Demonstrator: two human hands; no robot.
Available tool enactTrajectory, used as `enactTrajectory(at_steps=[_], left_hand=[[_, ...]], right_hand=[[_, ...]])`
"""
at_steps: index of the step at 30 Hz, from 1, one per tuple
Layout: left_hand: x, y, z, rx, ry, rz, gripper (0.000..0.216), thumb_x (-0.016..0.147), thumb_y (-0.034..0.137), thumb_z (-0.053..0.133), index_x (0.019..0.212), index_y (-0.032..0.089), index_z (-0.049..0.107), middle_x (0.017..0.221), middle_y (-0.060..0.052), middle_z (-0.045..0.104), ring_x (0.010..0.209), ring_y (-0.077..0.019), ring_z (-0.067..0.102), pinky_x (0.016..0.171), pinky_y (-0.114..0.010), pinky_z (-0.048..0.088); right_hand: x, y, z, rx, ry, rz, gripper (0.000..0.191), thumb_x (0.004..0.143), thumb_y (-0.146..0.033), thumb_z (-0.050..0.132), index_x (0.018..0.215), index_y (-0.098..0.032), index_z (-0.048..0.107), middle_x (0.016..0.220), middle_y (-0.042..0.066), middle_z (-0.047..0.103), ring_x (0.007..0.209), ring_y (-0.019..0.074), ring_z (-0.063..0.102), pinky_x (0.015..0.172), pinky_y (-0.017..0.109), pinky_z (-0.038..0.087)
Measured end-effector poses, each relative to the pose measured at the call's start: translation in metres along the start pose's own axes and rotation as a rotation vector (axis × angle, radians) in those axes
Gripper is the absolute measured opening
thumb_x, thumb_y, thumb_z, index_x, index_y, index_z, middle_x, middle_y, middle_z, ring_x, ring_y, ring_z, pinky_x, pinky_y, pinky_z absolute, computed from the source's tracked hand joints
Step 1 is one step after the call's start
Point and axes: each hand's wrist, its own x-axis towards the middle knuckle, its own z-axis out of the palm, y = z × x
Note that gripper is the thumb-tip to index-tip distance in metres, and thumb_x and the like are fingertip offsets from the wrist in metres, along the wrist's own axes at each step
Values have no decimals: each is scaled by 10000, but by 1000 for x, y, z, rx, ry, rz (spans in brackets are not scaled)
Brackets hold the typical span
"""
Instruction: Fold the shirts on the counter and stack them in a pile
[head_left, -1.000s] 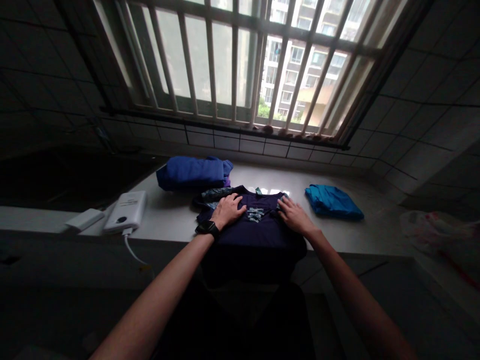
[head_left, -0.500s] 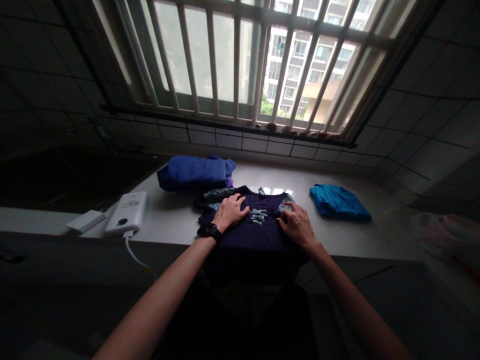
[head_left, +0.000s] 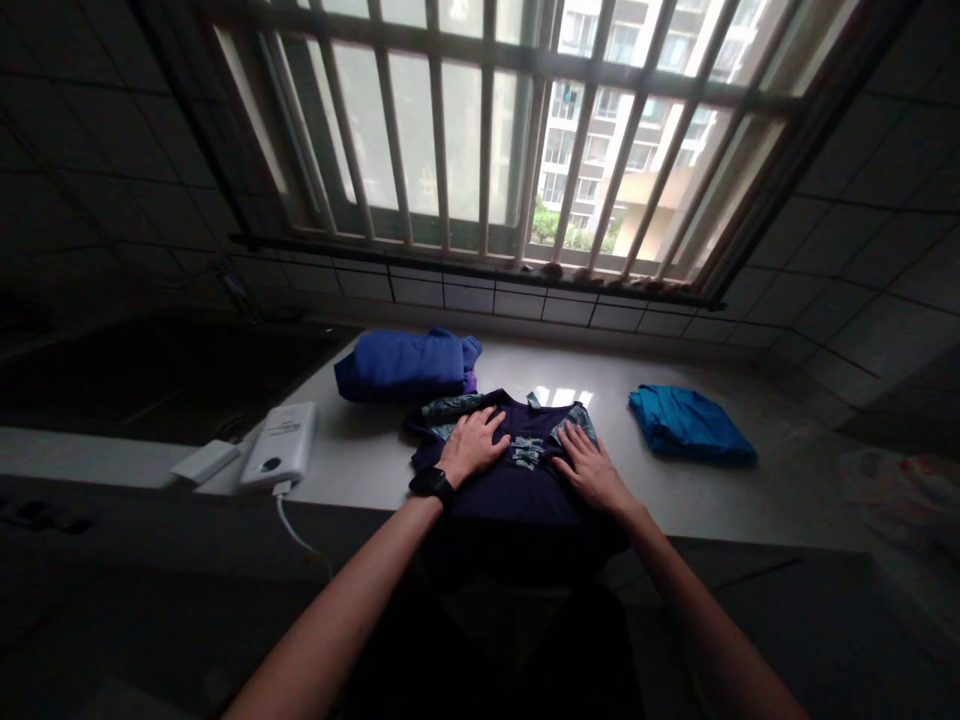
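A dark navy shirt with patterned shoulder panels and small bow-like trims lies on the counter, its lower part hanging over the front edge. My left hand, with a black watch at the wrist, rests flat on the shirt's left chest, fingers spread. On the right shoulder panel lies my right hand, its fingers stretched out over the fabric. Behind the left sleeve sits a folded blue garment. Off to the right is a folded teal garment.
The white counter runs beneath a barred window. At its left stand a white power bank with a cable and a small white box. A dark sink lies behind them. A plastic bag is at the far right.
My right hand has flattened from curled fingers to outstretched ones on the right shoulder panel. My left hand stays on the shirt. The camera view has shifted slightly.
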Motion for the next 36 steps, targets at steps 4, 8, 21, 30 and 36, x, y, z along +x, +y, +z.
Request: enactTrajectory(at_steps=[4,8,21,30,36], left_hand=[[-4,2,-9,8,-113,74,578,990,521,430,1520,293,464,1642,-49,392,1476,-290,389,1184,-464,318],[-14,22,-19,75,-128,-7,630,991,536,418,1550,245,423,1653,-110,357,1475,-367,375,1169,-567,323],[-69,-85,-80,-19,18,-638,374,813,374,717,1074,116,643,1218,-242,643,1228,-399,587,996,-459,471],[-49,-100,-68,-791,49,-666,186,678,294,731,690,217,563,673,12,642,769,-203,668,722,-292,526],[-50,-105,-73,-976,131,-756,204,790,344,624,733,213,478,625,51,543,582,-108,577,587,-231,485]], right_hand=[[1,-5,3,-11,34,55,660,1038,-525,338,1591,-165,356,1677,115,256,1559,269,216,1261,510,176],[0,-6,5,-7,59,92,654,1037,-507,338,1584,-150,367,1671,126,264,1556,266,226,1259,520,175],[0,4,14,69,70,65,698,1026,-551,303,1580,-132,374,1670,123,279,1554,281,233,1263,520,185],[0,3,15,102,93,63,671,1028,-530,319,1574,-147,391,1665,117,300,1551,275,246,1254,508,220],[1,3,15,112,102,60,653,1024,-518,329,1571,-168,399,1659,118,316,1546,276,261,1249,527,219]])
